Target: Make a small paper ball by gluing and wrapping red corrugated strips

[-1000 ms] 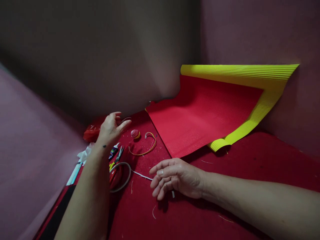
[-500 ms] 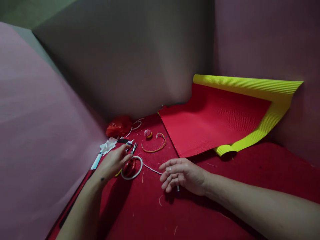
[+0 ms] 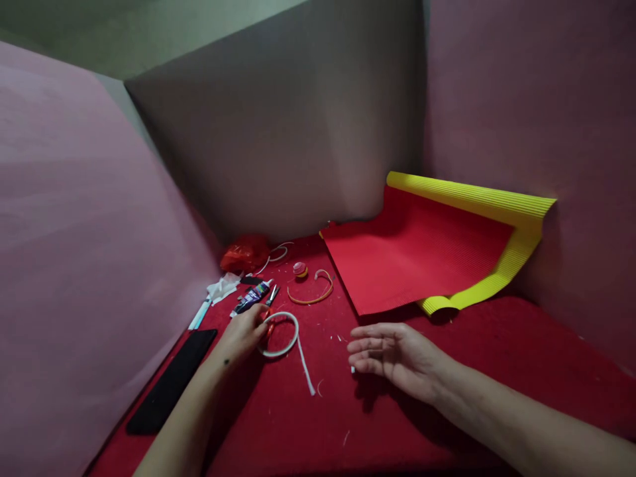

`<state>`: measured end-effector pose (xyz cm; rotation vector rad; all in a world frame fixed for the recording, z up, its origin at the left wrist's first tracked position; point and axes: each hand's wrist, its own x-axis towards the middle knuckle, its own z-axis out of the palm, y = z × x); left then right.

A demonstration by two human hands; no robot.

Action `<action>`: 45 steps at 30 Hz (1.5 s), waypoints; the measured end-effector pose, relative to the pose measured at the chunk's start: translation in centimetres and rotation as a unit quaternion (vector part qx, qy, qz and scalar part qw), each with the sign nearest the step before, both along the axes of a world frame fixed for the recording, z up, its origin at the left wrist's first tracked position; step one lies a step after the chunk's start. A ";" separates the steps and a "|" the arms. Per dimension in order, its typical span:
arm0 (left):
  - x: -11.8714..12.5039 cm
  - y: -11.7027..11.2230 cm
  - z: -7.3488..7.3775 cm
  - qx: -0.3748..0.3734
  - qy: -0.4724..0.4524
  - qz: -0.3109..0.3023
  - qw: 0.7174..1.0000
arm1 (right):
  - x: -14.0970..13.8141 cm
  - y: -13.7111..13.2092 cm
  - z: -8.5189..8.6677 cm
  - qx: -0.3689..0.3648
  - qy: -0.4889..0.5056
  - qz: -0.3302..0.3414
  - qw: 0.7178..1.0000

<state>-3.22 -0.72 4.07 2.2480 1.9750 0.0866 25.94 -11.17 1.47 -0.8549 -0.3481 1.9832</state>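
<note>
**My Hands on the Red Surface**

I am reaching my left hand over to the scissors with the red handles. My fingers are bending down and touching the handles, but I cannot tell if they are holding on.

A white strip is curling in a ring around the scissors. Its tail is pointing back toward me. A glue tube is lying just behind my left hand, and a black phone is lying beside my left arm.

I am holding my right hand low over the red surface, well apart from the scissors. Its fingers are wide, with nothing in them.

Behind it, red paper is lying on yellow paper, and both are curling up against the wall. A little ball and an orange strip are sitting between the glue tube and the red paper.
</note>
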 end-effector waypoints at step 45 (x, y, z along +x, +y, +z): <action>-2.0 -0.1 -1.0 0.010 0.118 0.019 0.993 | 2.3 4.1 0.0 -0.045 0.029 -0.223 0.973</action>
